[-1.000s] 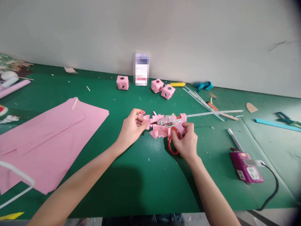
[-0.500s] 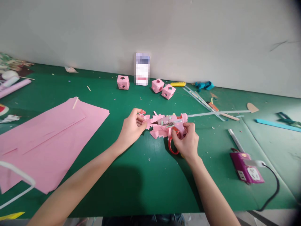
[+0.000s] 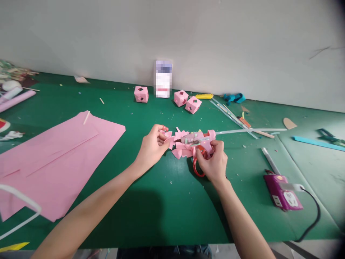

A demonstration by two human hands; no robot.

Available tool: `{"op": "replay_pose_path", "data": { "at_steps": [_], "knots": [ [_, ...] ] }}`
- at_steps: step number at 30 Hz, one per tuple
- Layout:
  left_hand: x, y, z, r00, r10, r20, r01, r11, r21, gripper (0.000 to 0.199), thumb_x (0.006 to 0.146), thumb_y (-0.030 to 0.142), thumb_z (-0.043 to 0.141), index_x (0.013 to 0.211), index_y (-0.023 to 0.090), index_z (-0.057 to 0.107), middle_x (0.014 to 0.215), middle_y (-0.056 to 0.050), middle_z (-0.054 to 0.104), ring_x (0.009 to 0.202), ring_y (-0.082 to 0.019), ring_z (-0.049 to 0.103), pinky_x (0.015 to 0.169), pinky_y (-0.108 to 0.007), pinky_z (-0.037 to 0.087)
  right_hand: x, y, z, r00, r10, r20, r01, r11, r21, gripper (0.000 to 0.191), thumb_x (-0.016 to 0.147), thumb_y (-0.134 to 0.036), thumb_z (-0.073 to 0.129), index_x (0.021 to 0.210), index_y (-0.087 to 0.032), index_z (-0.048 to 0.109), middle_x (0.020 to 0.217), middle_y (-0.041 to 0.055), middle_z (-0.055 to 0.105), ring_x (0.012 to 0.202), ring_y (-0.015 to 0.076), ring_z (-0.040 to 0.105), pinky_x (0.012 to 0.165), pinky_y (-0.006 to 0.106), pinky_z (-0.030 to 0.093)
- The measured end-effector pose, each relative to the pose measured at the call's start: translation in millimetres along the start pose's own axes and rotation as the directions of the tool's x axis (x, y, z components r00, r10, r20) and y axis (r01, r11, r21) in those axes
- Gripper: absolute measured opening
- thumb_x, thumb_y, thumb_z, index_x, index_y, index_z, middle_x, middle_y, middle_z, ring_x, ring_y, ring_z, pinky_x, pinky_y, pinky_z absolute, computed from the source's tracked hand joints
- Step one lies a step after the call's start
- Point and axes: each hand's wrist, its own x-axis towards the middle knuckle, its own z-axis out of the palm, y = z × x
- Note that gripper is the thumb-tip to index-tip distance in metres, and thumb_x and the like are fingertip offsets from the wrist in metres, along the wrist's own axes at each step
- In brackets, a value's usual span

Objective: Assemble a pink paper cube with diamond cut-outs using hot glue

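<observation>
Between thumb and fingers, my left hand [image 3: 151,145] pinches a small folded pink paper piece [image 3: 169,139]. My right hand [image 3: 215,160] is closed around the handle of a pink hot glue gun [image 3: 198,138], whose nozzle points left and comes close to or touches that piece. A long clear glue stick [image 3: 237,131] sticks out of the gun's back end. Cut pink paper scraps [image 3: 181,153] lie under and around the gun. Below it, red-handled scissors [image 3: 198,169] are partly covered by my right hand.
Large pink paper sheets [image 3: 70,162] cover the left side. Pink paper cubes with holes [image 3: 141,94] stand toward the wall, near a propped, blurred phone-like rectangle [image 3: 162,79]. A purple power strip [image 3: 283,192] with a black cable sits at right. Glue sticks and a cutter [image 3: 244,122] lie behind.
Almost nothing differs. Both hands, the paper piece and the glue gun stay in nearly the same place, with only a very slight shift.
</observation>
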Motion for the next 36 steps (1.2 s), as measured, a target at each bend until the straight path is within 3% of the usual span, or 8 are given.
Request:
{"op": "replay_pose_path", "data": {
  "at_steps": [6, 14, 21, 30, 36],
  "knots": [
    [0.1, -0.2, -0.4, 1.0, -0.009, 0.008, 0.009, 1.0, -0.014, 0.03, 0.084, 0.021, 0.071, 0.109, 0.021, 0.054, 0.081, 0.002, 0.069, 0.075, -0.017, 0.072, 0.072, -0.032, 0.059, 0.0, -2.2, -1.4, 0.999, 0.005, 0.044, -0.005, 1.0, -0.001, 0.033, 0.08, -0.041, 0.069, 0.097, -0.026, 0.045, 0.063, -0.0072, 0.054, 0.044, 0.0135, 0.045, 0.048, 0.028, 0.039],
    [0.5, 1.2, -0.1, 1.0, 0.001, -0.001, -0.001, 1.0, 0.011, 0.03, 0.084, 0.02, 0.071, 0.109, 0.021, 0.055, 0.081, 0.002, 0.069, 0.074, -0.016, 0.071, 0.072, -0.031, 0.058, -0.2, 0.8, -0.7, 0.999, 0.046, 0.004, -0.046, 0.999, 0.005, 0.038, 0.079, -0.043, 0.071, 0.1, -0.026, 0.045, 0.071, -0.0043, 0.059, 0.046, 0.0132, 0.048, 0.049, 0.028, 0.04],
    [0.7, 2.8, -0.8, 1.0, -0.001, -0.007, 0.001, 1.0, 0.001, 0.029, 0.084, 0.02, 0.071, 0.108, 0.021, 0.054, 0.081, 0.002, 0.069, 0.074, -0.016, 0.072, 0.072, -0.031, 0.059, 0.2, 0.4, -1.0, 0.999, 0.024, 0.041, -0.024, 1.0, 0.011, 0.037, 0.079, -0.041, 0.072, 0.098, -0.026, 0.044, 0.066, -0.0072, 0.054, 0.044, 0.0121, 0.043, 0.048, 0.027, 0.038],
    [0.3, 1.4, -0.9, 1.0, -0.001, 0.009, 0.001, 1.0, 0.01, 0.03, 0.084, 0.023, 0.071, 0.109, 0.022, 0.055, 0.082, 0.002, 0.069, 0.075, -0.017, 0.071, 0.075, -0.033, 0.059, -1.0, 1.3, 0.5, 0.995, 0.085, 0.044, -0.087, 0.996, 0.035, 0.04, 0.078, -0.045, 0.073, 0.099, -0.026, 0.045, 0.069, -0.0063, 0.056, 0.046, 0.013, 0.046, 0.05, 0.028, 0.04],
    [-0.9, 4.4, -0.7, 1.0, -0.005, 0.014, 0.005, 1.0, 0.003, 0.03, 0.082, 0.016, 0.068, 0.108, 0.022, 0.054, 0.08, 0.003, 0.068, 0.073, -0.015, 0.071, 0.074, -0.031, 0.059, 4.9, 10.1, 4.3, 0.982, 0.188, 0.006, -0.188, 0.982, 0.012, 0.044, 0.081, -0.052, 0.07, 0.106, -0.023, 0.05, 0.086, 0.0039, 0.065, 0.068, 0.0213, 0.06, 0.067, 0.037, 0.051]
  ]
}}
